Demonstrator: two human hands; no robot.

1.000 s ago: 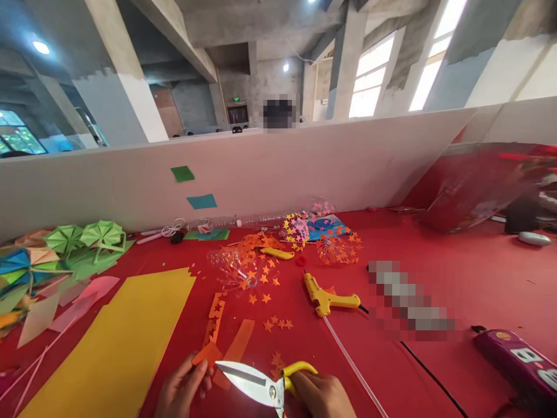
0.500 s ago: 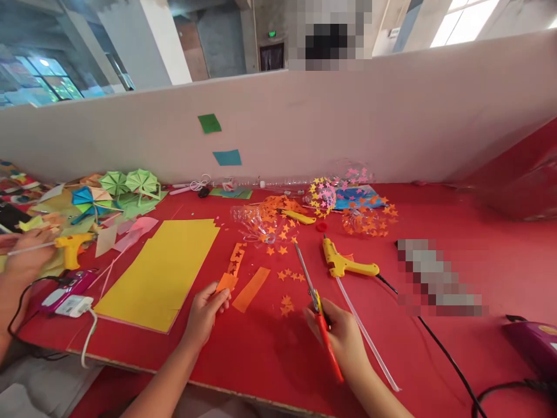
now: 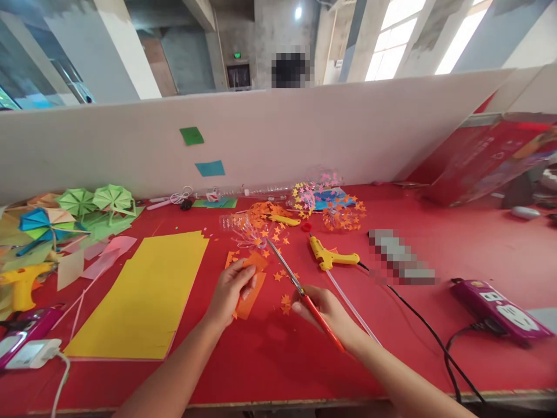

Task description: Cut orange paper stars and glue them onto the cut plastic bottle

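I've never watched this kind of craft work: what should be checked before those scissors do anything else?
1. Left hand has a grip on the orange paper: ok.
2. Right hand holds the scissors: ok.
3. Scissors kept apart from the left fingers: ok.
4. Area around the scissors free of loose orange stars: not ok, some lie right beside them.
5. Yellow glue gun out of both hands: ok, it lies beyond the right hand.
6. Glue gun cool: cannot tell.

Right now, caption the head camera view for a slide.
Left hand holding orange paper, right hand gripping scissors, over a red table with yellow sheets.
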